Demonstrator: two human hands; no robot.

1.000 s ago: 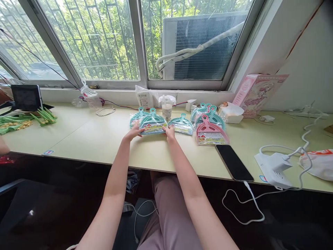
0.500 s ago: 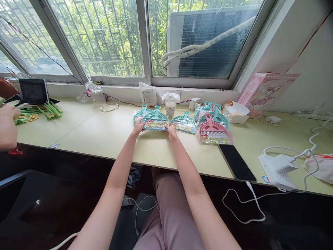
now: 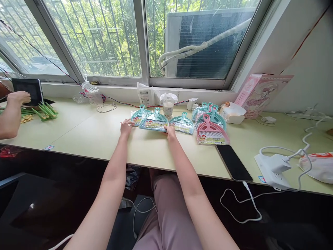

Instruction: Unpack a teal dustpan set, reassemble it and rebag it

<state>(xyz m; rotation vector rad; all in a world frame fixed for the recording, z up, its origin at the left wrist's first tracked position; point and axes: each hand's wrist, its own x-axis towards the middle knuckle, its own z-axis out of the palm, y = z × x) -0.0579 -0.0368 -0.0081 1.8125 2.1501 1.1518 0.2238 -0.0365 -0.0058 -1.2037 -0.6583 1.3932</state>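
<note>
My right hand (image 3: 170, 132) grips the lower right corner of a teal mini dustpan and brush set (image 3: 154, 121) in clear wrap. My left hand (image 3: 126, 127) is off that set, fingers stretched out at the left edge of another teal dustpan set (image 3: 136, 116) behind it; whether they touch it I cannot tell. Right of my right hand lies a third teal dustpan set (image 3: 182, 124). Farther right, a pink dustpan set (image 3: 211, 130) lies in front of several teal ones (image 3: 214, 116).
A black phone (image 3: 234, 162) on a cable and a white power strip (image 3: 273, 172) lie at the right front. A cup (image 3: 168, 106) stands behind the sets, a tissue box (image 3: 234, 113) and pink box (image 3: 262, 93) at right. Another person's hand (image 3: 18, 98) is by green stalks (image 3: 47, 111).
My left hand has let go of the front dustpan set and moved left to the one behind. My right hand keeps its grip. The other person's hand has moved up and right.
</note>
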